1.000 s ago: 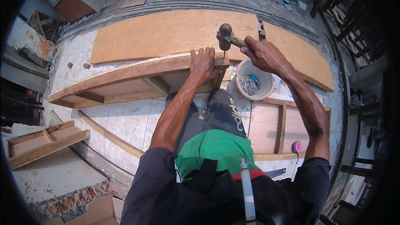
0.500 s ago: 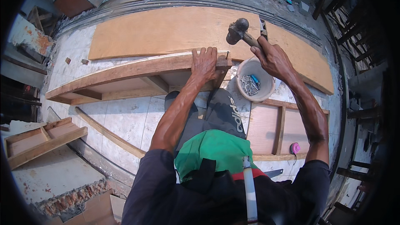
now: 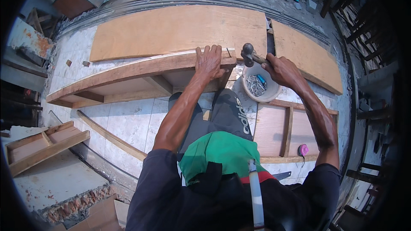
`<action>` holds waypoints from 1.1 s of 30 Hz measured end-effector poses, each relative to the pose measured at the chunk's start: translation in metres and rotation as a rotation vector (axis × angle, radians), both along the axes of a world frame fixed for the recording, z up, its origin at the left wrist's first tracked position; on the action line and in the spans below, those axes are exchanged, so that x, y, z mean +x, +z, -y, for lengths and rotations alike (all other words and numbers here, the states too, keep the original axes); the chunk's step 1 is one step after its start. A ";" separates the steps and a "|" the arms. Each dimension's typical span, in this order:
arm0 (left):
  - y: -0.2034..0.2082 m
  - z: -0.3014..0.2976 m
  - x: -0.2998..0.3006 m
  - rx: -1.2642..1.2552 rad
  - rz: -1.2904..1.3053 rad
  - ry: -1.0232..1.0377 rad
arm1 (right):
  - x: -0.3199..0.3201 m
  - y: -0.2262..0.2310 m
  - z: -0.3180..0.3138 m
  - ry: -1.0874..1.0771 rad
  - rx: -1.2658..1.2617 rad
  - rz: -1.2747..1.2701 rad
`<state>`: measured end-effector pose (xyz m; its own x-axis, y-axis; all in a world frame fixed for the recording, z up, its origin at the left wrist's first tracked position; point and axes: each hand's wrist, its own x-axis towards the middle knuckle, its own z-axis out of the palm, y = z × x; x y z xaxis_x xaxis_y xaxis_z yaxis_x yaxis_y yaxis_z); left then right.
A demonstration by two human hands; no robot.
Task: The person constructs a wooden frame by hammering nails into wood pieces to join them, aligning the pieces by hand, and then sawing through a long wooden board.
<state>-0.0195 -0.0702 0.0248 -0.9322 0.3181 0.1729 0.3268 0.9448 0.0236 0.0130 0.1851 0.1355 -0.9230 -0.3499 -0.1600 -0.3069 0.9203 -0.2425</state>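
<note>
A long wooden frame with inner crosspieces stands on its edge across my lap side. My left hand lies over its top edge near the right end, fingers bent over the far side and thumb spread, holding it. A nail sticks up, tilted, from that end, just right of the hand. In my right hand is a hammer, gripped by its wooden handle. Its dark head is close to the right of the nail, apart from it. Beneath the hammer stands a pale bucket with loose nails and a small blue object.
Beyond the frame lie a large plywood panel and a second panel. At right rests another wooden frame with a pink tape measure. A small frame and a loose wooden strip lie at left.
The hammer has come down and slightly right, its head now lower beside the frame's end. The nail leans more to the left. My left hand stays on the frame.
</note>
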 end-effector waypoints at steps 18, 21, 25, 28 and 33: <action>-0.026 0.007 0.016 0.065 -0.222 0.157 | -0.058 0.084 0.081 0.313 0.035 -0.289; -0.029 0.007 0.013 0.114 -0.149 0.144 | -0.078 0.077 0.099 0.441 0.030 -0.256; -0.030 0.007 0.009 0.040 -0.109 0.113 | -0.094 0.072 0.114 0.601 0.354 -0.096; -0.026 0.009 0.011 0.057 -0.095 0.122 | -0.089 0.087 0.129 0.626 0.540 -0.081; -0.022 0.009 0.014 0.042 -0.125 0.142 | -0.077 0.094 0.118 0.588 0.292 -0.224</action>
